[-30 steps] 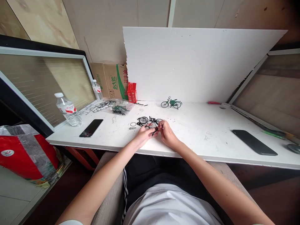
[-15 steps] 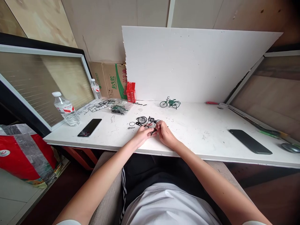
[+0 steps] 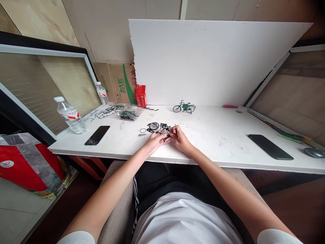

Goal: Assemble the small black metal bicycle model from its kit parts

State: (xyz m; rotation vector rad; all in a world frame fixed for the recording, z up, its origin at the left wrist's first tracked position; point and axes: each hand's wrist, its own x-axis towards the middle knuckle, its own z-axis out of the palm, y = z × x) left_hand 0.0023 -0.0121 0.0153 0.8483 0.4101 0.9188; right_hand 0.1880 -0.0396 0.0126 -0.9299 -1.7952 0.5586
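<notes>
My left hand is closed around a black model bicycle frame, low over the table's near side. Beside it, my right hand pinches a small dark part, too small to name, close to the frame. Just beyond the fingers lie a black spoked wheel and a dark block-shaped piece. A thin black ring and a small grey part rest left of my left hand. Farther back stands an assembled green model bicycle.
Left on the white table are a phone, a water bottle, a plastic bag of green parts and black part frames. A red box stands behind. To the right lie another phone and a mouse.
My right hand has shifted slightly away from the left, and the small dark part between its fingers now shows. My left hand keeps its hold on the frame. The camera view has tilted a little downward.
</notes>
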